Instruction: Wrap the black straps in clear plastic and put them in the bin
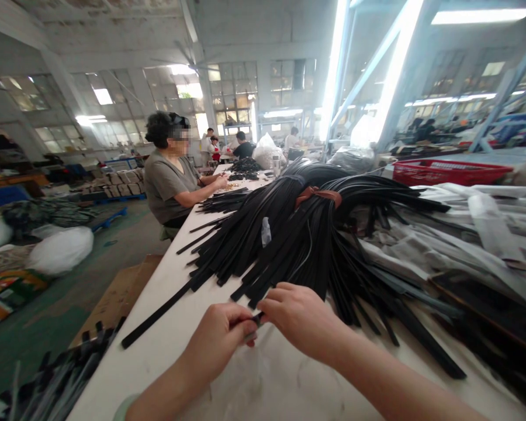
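Short, narrow, dark flat strip piece (258,318), low centre, held just above the tabletop (166,316) and mostly hidden by your fingers; whether it joins a longer strip, cannot tell. Your left hand (223,332) pinches it between thumb and bent fingers. Your right hand (289,310), fingers curled and narrow, grips at its far end, knuckles up, almost touching the left.

Just beyond your hands: a big fanned bundle of long, flat black strips (249,251), bound by a reddish-brown cloth-like tie (318,196). A small translucent plastic scrap (266,231) lies on the strips. One strip reaches out well to the left, its end near the tabletop's edge.

Right of the bundle: crumpled whitish plastic sheeting (421,245), with a red plastic crate (451,173) behind it. Left, farther along the tabletop: a seated person in a grey-brown short-sleeved top (166,184), hands over small pieces. Below, lower left: more dark strips (65,374), near flat brown cardboard (118,298).
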Available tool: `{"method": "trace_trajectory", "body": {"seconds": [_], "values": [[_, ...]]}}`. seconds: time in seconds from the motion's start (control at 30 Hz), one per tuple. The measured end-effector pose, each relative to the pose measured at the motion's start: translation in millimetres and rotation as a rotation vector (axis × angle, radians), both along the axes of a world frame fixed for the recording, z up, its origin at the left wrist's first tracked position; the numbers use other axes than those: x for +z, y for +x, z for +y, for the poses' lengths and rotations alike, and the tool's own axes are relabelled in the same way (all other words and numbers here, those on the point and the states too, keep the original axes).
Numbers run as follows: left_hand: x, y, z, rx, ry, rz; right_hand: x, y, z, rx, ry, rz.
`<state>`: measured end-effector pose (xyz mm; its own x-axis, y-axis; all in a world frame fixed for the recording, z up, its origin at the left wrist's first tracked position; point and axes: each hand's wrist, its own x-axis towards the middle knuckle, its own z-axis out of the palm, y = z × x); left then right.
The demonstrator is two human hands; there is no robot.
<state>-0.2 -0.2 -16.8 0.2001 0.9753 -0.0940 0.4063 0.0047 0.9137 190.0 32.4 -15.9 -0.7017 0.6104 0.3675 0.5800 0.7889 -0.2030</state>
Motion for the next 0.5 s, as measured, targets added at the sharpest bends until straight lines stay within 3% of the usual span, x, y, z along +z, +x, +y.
{"method": "trace_trajectory", "body": {"seconds": [0.1,0.13,0.2,0.27,0.33,0.4,0.5], "values": [[1.3,-4.6,4.8,0.073,-0.195,-0.213,1.7,8.4,17.0,-0.339,-0.066,0.418],[2.2,-6.3,6.0,0.097,-0.258,-0.272,1.0,11.9,24.4,-0.486,-0.176,0.567],[3.6,-8.6,5.8,0.101,-0.363,-0.369,-2.2,17.8,37.7,-0.652,-0.614,0.791],[3.6,-9.0,2.2,0.019,-0.456,-0.434,-6.2,20.2,44.9,-0.515,-1.155,0.919],[2.2,-7.9,-3.6,-0.127,-0.537,-0.427,-8.6,18.8,44.6,-0.209,-1.401,1.041],[-0.3,-6.4,-8.9,-0.268,-0.594,-0.361,-8.0,15.5,39.0,0.017,-1.351,1.107],[-4.1,-4.5,-12.6,-0.305,-0.582,-0.289,-2.8,10.7,28.4,0.074,-1.19,1.023]]}}
